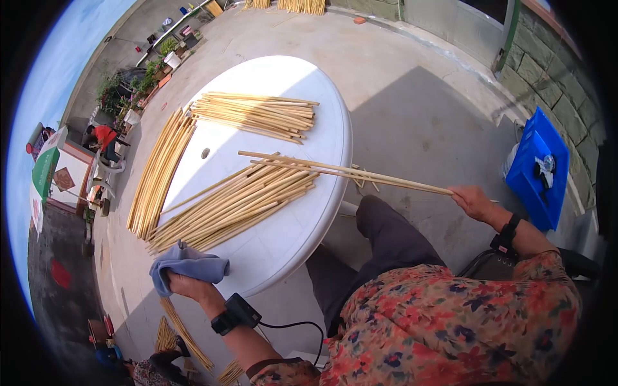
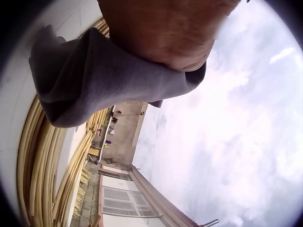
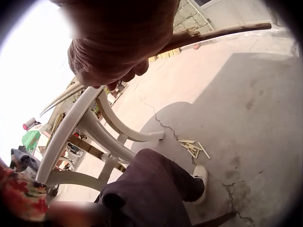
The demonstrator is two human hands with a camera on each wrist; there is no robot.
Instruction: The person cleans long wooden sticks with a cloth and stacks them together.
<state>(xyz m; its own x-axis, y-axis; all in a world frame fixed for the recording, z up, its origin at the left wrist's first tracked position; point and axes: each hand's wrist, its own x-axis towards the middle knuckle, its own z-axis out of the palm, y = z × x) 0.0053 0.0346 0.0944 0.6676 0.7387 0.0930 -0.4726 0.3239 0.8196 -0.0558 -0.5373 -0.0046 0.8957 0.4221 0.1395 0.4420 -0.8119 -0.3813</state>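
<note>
My right hand point(image 1: 473, 202) grips two long, thin wooden sticks point(image 1: 386, 182) near one end. They stretch leftward, and their far ends overlap a pile of similar sticks point(image 1: 238, 206) on the white round table point(image 1: 315, 238). In the right wrist view, a short stick end point(image 3: 232, 32) juts out behind the fist. A blue-grey cloth point(image 1: 193, 265) is bunched in my left hand point(image 1: 187, 287), by the near left edge of the table. The cloth point(image 2: 90, 80) hides most of the fingers in the left wrist view.
Two more stick piles lie on the table, one at the far side point(image 1: 257, 114) and one along the left point(image 1: 161, 170). Short stick pieces point(image 3: 191, 147) are scattered on the ground. A blue crate point(image 1: 537, 170) stands at right. Other people point(image 1: 106, 137) sit farther off at left.
</note>
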